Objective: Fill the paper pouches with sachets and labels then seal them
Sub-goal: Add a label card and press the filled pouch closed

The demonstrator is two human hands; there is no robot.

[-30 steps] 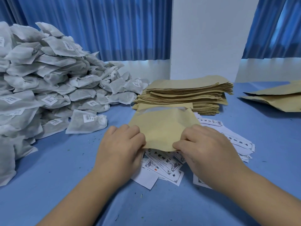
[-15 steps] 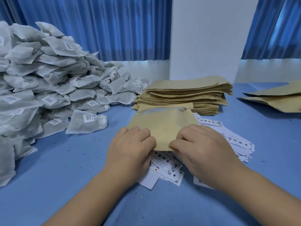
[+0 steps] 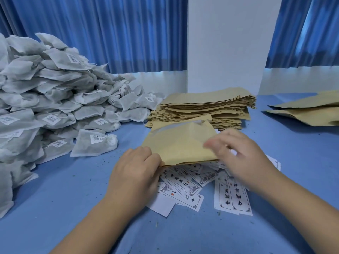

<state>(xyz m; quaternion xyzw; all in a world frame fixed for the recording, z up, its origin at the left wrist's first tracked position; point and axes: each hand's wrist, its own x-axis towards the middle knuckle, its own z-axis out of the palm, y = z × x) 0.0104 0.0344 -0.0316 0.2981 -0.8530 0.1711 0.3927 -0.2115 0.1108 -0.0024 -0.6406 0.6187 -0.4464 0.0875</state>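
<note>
Seen from the wearer's own head: two bare arms, uncovered as far as they show, left forearm (image 3: 95,222) and right forearm (image 3: 300,208). Bare left hand (image 3: 135,173); bare right hand (image 3: 244,158), fingers (image 3: 212,143) blurred.

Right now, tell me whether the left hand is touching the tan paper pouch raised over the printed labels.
Touching. The head view shows the left hand gripping the near left corner of the tan paper pouch, fingers curled over its edge.
</note>
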